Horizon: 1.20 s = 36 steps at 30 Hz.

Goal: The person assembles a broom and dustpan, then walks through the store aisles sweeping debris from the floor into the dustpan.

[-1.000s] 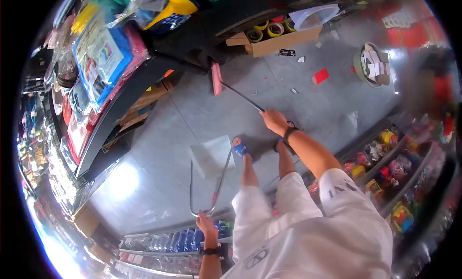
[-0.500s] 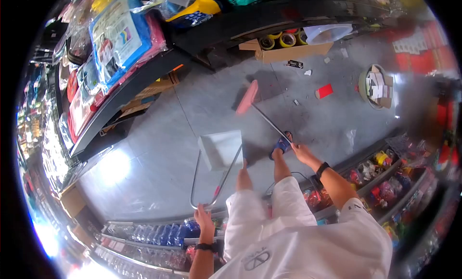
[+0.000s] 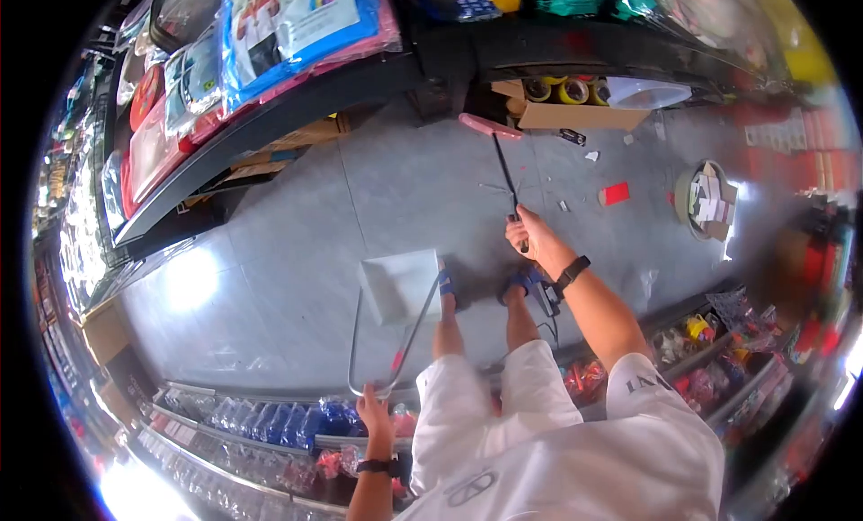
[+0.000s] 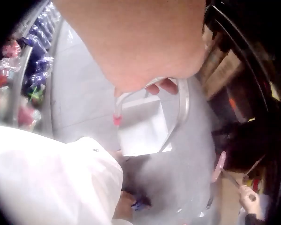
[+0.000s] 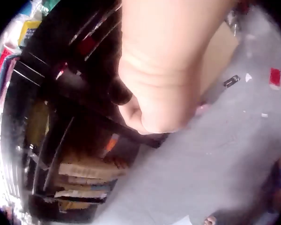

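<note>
At the bottom centre of the head view, the left hand [image 3: 373, 406] has its fingers curled tight round the metal loop handle of the white dustpan [image 3: 395, 287]. The dustpan's tray rests on the grey floor [image 3: 297, 251] just beside the sandalled feet. Right of centre, the right hand [image 3: 529, 235] is clenched round the stick of the broom [image 3: 503, 170]. Its pink head was mid-floor half a second ago and now lies at upper centre near the cardboard box [image 3: 584, 116]; the dustpan has stayed put.

Shelf goods [image 3: 710, 359] blurred; broom head [image 4: 218, 166] blurred in left wrist view
</note>
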Motion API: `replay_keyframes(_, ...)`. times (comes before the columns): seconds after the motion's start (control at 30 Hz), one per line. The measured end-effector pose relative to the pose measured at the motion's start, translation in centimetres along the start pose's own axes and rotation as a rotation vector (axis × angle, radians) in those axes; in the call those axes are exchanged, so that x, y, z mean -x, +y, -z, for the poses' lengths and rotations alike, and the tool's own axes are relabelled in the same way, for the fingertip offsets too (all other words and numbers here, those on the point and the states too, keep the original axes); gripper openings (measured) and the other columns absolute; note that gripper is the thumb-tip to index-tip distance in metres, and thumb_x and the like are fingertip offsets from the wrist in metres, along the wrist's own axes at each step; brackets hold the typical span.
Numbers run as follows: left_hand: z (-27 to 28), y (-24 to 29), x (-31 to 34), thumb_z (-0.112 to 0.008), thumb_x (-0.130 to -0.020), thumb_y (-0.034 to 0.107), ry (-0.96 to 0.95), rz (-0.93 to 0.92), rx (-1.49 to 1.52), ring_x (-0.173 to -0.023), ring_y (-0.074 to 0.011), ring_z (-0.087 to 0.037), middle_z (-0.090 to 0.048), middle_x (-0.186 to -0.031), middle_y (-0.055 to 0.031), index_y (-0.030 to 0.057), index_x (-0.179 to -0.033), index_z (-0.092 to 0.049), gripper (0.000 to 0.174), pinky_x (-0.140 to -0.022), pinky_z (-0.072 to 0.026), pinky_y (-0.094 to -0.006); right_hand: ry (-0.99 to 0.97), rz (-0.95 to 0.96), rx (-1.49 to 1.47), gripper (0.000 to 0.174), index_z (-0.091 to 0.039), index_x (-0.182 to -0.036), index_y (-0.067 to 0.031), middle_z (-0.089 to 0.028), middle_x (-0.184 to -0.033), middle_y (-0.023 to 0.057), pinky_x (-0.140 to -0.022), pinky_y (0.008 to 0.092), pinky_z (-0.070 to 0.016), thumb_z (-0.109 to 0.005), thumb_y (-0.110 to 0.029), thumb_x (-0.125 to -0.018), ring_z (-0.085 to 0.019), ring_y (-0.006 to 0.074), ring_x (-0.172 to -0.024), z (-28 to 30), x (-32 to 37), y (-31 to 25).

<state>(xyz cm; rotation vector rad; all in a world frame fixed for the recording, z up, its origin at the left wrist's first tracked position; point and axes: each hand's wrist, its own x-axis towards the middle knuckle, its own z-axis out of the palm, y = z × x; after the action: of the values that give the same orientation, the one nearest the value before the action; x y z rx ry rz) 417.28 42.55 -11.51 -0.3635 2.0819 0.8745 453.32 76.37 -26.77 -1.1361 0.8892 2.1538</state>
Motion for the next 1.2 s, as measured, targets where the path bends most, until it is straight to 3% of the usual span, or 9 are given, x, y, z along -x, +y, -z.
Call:
replay_keyframes(0.1, 1.0, 0.7, 0.2, -0.055, -0.086, 0.035, 0.028, 0.043, -0.032, -0.095, -0.0176, -0.047, -0.052, -0.103, -0.0059, 0.0046, -0.102, -0.05, 0.035, -0.08, -0.0385, -0.0366, -0.179, -0.025, -0.178, 0.03, -0.046, -0.085, 0.0006, -0.034, -0.057, -0.0043, -0.034, 0.0153, -0.0237, -0.05, -0.029, -0.091, -0.03, 0.003, -0.043, 0.0, 1.5, 2.4)
replay_keyframes(0.27, 2.6, 0.0, -1.9, -0.055, -0.085, 0.036, 0.106, 0.08, 0.0, -0.095, -0.0182, -0.047, -0.05, -0.103, -0.0056, 0.0048, -0.108, -0.047, 0.039, -0.08, -0.0387, -0.0366, -0.318, 0.012, -0.281, 0.029, -0.049, -0.086, 0.0022, -0.032, -0.057, -0.0057, -0.035, 0.0149, -0.0226, -0.052, -0.026, -0.09, -0.029, 0.0025, -0.043, 0.4, 3.1, 3.4)
replay_keyframes(0.47, 3.6, -0.2, -4.3, -0.057, -0.083, 0.039, 0.152, 0.132, 0.043, -0.088, -0.0179, -0.046, -0.049, -0.1, -0.0058, 0.0048, -0.105, -0.047, 0.042, -0.077, -0.0407, -0.0352, -0.218, -0.103, -0.206, 0.034, -0.048, -0.082, 0.0003, -0.033, -0.056, -0.0055, -0.036, 0.0161, -0.0226, -0.049, -0.032, -0.091, -0.03, 0.0035, -0.044, -6.0, -5.0, 0.3)
replay_keyframes(0.67, 4.0, 0.0, -3.9, -0.058, -0.083, 0.043, 0.094, 0.126, 0.028, -0.088, -0.0185, -0.044, -0.044, -0.096, -0.0043, 0.0094, -0.105, -0.046, 0.042, -0.08, -0.0425, -0.0413, 0.188, 0.061, 0.043, 0.049, -0.046, -0.077, -0.0034, -0.029, -0.048, -0.0052, -0.033, 0.0211, -0.0206, -0.041, -0.05, -0.09, -0.026, 0.0072, -0.037, -7.3, -11.6, 2.5)
replay_keyframes(0.8, 3.5, 1.1, -3.4, -0.057, -0.084, 0.039, 0.127, 0.121, 0.075, -0.089, -0.0171, -0.045, -0.047, -0.101, -0.0039, 0.0081, -0.104, -0.047, 0.038, -0.082, -0.0398, -0.0396, 0.444, 0.312, 0.564, 0.054, -0.043, -0.065, -0.0103, -0.029, -0.044, -0.0022, -0.032, 0.0274, -0.017, -0.032, -0.056, -0.091, -0.025, 0.0125, -0.032, 1.3, -11.2, 6.4)
replay_keyframes(0.87, 3.4, 1.9, -2.9, -0.056, -0.085, 0.036, 0.114, 0.147, 0.074, -0.093, -0.0157, -0.046, -0.049, -0.105, -0.0047, 0.0051, -0.105, -0.048, 0.038, -0.078, -0.0405, -0.0326, 0.594, 0.363, 0.772, 0.052, -0.047, -0.071, -0.0083, -0.037, -0.054, 0.0026, -0.039, 0.0303, -0.0246, -0.032, -0.054, -0.091, -0.034, 0.0161, -0.042, 4.3, -8.2, 8.7)
replay_keyframes(1.07, 4.6, -0.8, -5.3, -0.055, -0.085, 0.038, 0.019, 0.1, 0.107, -0.09, -0.0137, -0.046, -0.051, -0.094, -0.0007, 0.0114, -0.097, -0.05, 0.03, -0.079, -0.0368, -0.0376, 0.985, 0.258, 1.373, 0.053, -0.058, -0.088, -0.0022, -0.063, -0.082, 0.0167, -0.059, 0.039, -0.0477, -0.032, -0.048, -0.092, -0.062, 0.0269, -0.072, 9.3, 2.6, 10.5)
replay_keyframes(1.13, 4.3, -0.6, -4.9, -0.055, -0.085, 0.037, 0.04, 0.096, 0.097, -0.088, -0.0134, -0.047, -0.053, -0.094, -0.0018, 0.009, -0.098, -0.05, 0.031, -0.076, -0.037, -0.0314, 0.978, 0.685, 2.08, 0.051, -0.056, -0.091, 0.0011, -0.062, -0.086, 0.0248, -0.066, 0.0478, -0.0468, -0.032, -0.044, -0.093, -0.06, 0.0404, -0.08, 11.7, 5.9, 9.7)
replay_keyframes(1.2, 3.5, 0.0, -4.4, -0.055, -0.086, 0.037, 0.034, 0.108, 0.119, -0.087, -0.013, -0.047, -0.053, -0.094, -0.0013, 0.0095, -0.097, -0.051, 0.03, -0.074, -0.0366, -0.031, 0.972, 0.681, 2.203, 0.049, -0.056, -0.086, 0.0028, -0.06, -0.081, 0.0267, -0.067, 0.0508, -0.0458, -0.033, -0.04, -0.094, -0.059, 0.0433, -0.079, 8.8, 9.6, 9.2)
